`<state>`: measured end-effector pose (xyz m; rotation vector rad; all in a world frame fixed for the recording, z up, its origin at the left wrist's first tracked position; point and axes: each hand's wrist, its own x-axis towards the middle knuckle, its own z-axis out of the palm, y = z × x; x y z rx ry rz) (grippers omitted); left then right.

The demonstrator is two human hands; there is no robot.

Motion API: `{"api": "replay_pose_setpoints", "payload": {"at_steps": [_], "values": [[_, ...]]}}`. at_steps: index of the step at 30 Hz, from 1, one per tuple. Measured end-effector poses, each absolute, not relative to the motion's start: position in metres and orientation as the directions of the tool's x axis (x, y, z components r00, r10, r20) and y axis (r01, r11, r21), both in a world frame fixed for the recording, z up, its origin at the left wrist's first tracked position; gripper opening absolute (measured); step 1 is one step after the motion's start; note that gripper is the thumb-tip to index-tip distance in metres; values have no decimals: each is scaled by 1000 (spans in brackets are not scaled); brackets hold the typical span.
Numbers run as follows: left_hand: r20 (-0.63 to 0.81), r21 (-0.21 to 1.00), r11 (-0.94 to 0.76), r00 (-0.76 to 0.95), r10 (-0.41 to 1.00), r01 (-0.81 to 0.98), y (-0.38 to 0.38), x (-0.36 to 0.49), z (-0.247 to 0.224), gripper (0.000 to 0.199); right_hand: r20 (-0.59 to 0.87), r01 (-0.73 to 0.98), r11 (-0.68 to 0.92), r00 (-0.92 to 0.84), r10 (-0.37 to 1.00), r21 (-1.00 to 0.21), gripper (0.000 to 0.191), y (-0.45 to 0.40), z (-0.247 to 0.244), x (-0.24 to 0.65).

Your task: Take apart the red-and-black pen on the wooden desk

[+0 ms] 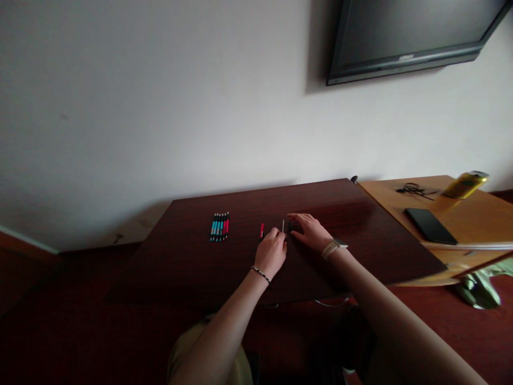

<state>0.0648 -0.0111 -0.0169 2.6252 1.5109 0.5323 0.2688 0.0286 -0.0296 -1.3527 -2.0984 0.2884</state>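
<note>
On a dark wooden table [192,267], my left hand [271,251] is closed around a thin white stick-like piece [282,226] that points up from its fingertips. My right hand [308,231] lies just to the right, palm down, fingers resting on a small dark object [292,226] on the tabletop. A short red piece [262,230], like a pen cap, lies just left of my left hand. Farther left, a tidy row of several pens [219,226] in teal, black and red lies side by side.
A lighter wooden desk [473,214] adjoins on the right, holding a black phone [430,225], a tangle of black cord [412,189] and a yellow can [465,184]. A dark TV [409,32] hangs on the white wall. Red carpet lies below.
</note>
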Motion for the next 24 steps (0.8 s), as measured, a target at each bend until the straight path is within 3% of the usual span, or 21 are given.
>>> {"api": "replay_pose_setpoints", "payload": {"at_steps": [24], "values": [[216,224,-490,447,868,843,-13,62,-13,19,268,758,445,-357,895,-477,64,35,-30,269]]}}
